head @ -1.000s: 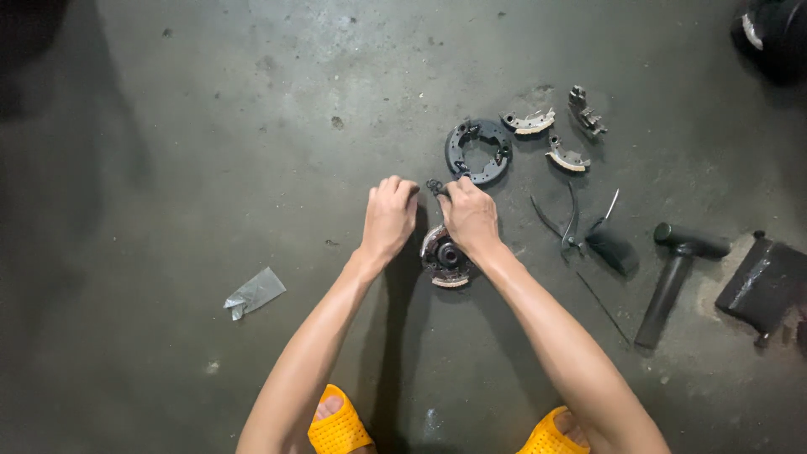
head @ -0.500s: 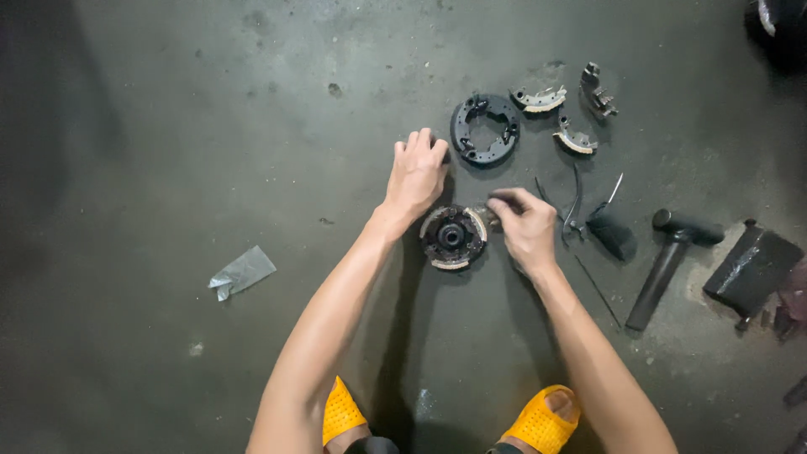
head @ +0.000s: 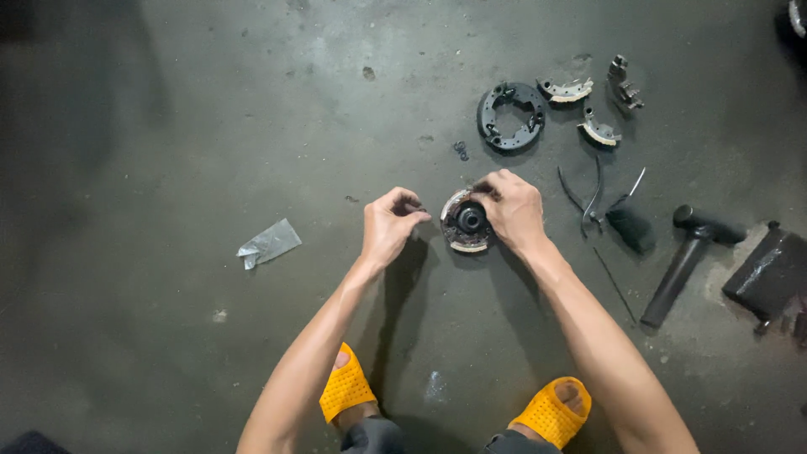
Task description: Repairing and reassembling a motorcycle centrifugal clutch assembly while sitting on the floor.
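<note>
A round, dirty clutch-like metal part point(head: 465, 224) with a dark hub lies on the concrete floor. My right hand point(head: 513, 210) rests on its upper right edge and grips it. My left hand point(head: 388, 224) hovers just left of the part, fingers pinched together; whether they hold a small piece I cannot tell. A small dark spring or ring point(head: 461, 150) lies on the floor above the hands.
A black round carrier plate point(head: 510, 116) and three curved shoes point(head: 565, 89) point(head: 598, 131) point(head: 625, 82) lie at the upper right. Pliers point(head: 593, 198), a black hammer point(head: 687, 259) and a dark box point(head: 769, 274) sit right. A crumpled plastic bag point(head: 267, 243) lies left. My yellow sandals point(head: 346, 388) show below.
My left hand came back from near the carrier plate to beside the round part, and my right hand moved left onto the part's edge. The view shifted down slightly.
</note>
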